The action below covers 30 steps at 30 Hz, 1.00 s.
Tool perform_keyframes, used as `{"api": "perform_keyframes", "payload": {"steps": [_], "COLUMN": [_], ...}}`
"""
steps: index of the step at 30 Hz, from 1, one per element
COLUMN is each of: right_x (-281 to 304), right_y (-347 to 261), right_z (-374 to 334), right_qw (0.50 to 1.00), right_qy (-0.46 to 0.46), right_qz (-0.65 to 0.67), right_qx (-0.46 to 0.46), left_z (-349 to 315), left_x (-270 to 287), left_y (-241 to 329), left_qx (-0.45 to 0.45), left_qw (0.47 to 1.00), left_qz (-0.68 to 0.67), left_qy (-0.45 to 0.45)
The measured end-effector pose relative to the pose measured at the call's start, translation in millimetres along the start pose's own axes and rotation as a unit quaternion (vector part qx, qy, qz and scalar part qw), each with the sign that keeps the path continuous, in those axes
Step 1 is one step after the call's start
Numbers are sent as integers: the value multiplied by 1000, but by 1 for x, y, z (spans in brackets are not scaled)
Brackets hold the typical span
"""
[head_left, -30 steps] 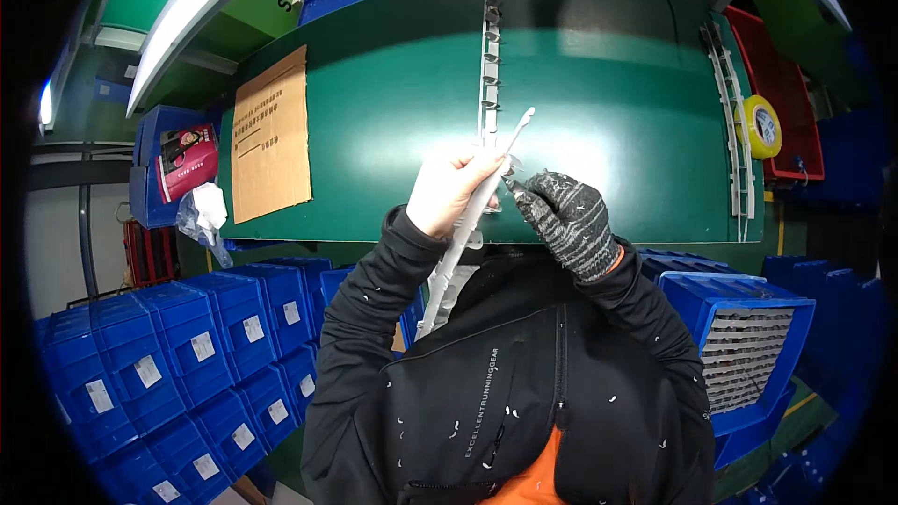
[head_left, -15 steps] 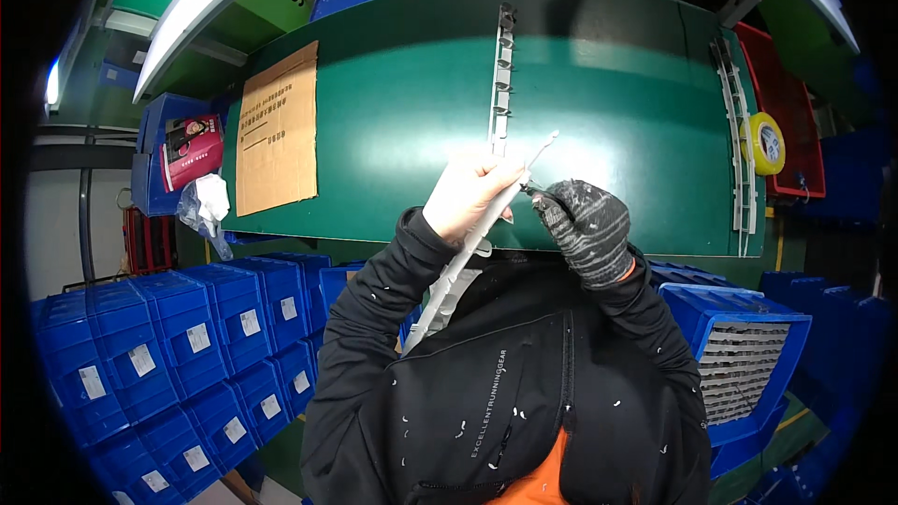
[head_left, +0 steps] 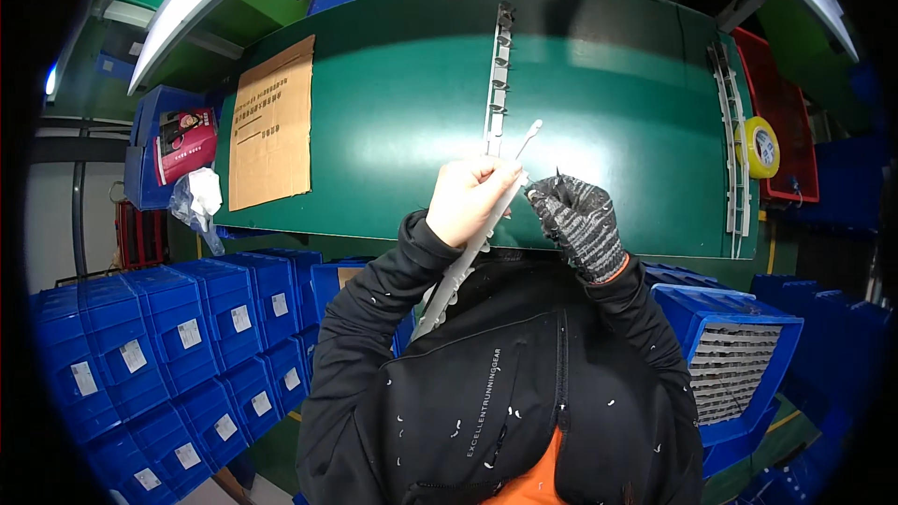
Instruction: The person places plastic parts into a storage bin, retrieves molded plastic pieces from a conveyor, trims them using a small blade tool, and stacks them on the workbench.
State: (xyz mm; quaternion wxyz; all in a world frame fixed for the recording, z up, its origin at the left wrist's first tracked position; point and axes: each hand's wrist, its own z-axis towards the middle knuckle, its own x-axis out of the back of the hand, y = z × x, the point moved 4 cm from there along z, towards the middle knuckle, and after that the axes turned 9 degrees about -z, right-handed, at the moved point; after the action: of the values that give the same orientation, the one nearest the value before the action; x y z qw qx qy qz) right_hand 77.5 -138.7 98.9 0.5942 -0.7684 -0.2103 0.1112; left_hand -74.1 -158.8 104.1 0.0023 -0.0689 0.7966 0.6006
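Observation:
My bare left hand [head_left: 460,201] is closed around a long pale grey strip [head_left: 456,282] with small tabs along one edge. The strip slants from my chest up to the bench edge, and a thin tail with a rounded white end [head_left: 535,128] sticks out past my fingers. Close to the strip's upper part, my right hand [head_left: 580,224], in a dark grey knit glove, has its fingers pinched together. A small dark point shows above those fingertips; what they hold is too small to tell. Straight ahead, a similar strip [head_left: 490,133] with dark clips lies lengthwise on the green bench [head_left: 402,103].
Brown cardboard [head_left: 271,131] lies at the bench's left. On the right are more strips [head_left: 732,150], a yellow tape roll [head_left: 762,148] and a red bin [head_left: 790,112]. Blue crates [head_left: 187,318] are stacked at left; another crate [head_left: 678,318] at right holds many strips.
The strip's thin tail has swung slightly left and up. My right fingers have shifted a little, with the dark point now showing above them. The whole view has moved slightly.

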Motion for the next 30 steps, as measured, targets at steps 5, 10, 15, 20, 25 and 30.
{"api": "perform_keyframes", "payload": {"steps": [5, 10, 15, 20, 25, 30], "right_x": [-6, -4, -4, -7, -7, -7], "right_y": [0, -3, 3, 3, 7, 10], "right_z": [2, -1, -1, -2, 1, 5], "right_qw": [999, 993, 991, 997, 995, 992], "right_qy": [31, 82, 61, 69, 79, 107], "right_qz": [-17, -65, -93, 13, 55, -34], "right_qx": [26, 62, 74, 11, 11, 58], "left_z": [-3, -5, -3, -2, -1, 0], "left_x": [-8, -13, -13, -12, -12, -11], "left_y": [13, 15, 14, 11, 11, 10], "left_qx": [-82, -122, -93, -102, -102, -87], "left_qw": [989, 980, 990, 988, 988, 989], "left_qz": [118, 153, 95, 96, 99, 110], "left_qy": [32, 48, 53, 60, 54, 35]}}
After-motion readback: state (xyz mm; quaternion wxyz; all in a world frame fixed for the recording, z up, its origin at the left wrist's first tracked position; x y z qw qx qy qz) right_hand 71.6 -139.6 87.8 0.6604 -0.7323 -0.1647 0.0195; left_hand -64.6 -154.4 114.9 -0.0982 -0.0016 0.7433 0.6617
